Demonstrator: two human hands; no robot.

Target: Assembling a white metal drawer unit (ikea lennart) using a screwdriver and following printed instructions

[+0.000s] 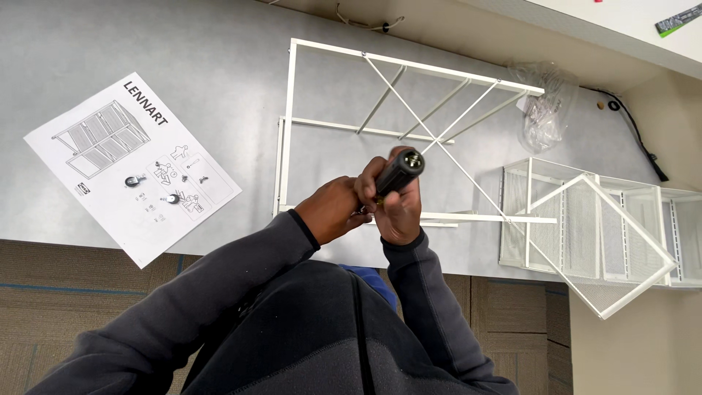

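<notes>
Screwdriver (400, 172) stood upright over the white frame's (290, 110) near rail, the right hand (398, 208) wrapped tight around its black handle. Left hand (333, 211) pinched closed at the tip. Booklet (131, 164) lay well left, 1 mesh basket (585, 227) right.

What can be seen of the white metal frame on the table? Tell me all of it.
The white metal frame lies flat on the grey table. It is built of thin painted bars: a long side rail on the left, several cross rails, and two slim diagonal rods crossing in an X. Its near rail passes under the person's right hand, which grips a black screwdriver upright over it; the left hand rests beside it. White mesh baskets sit to its right.
</notes>
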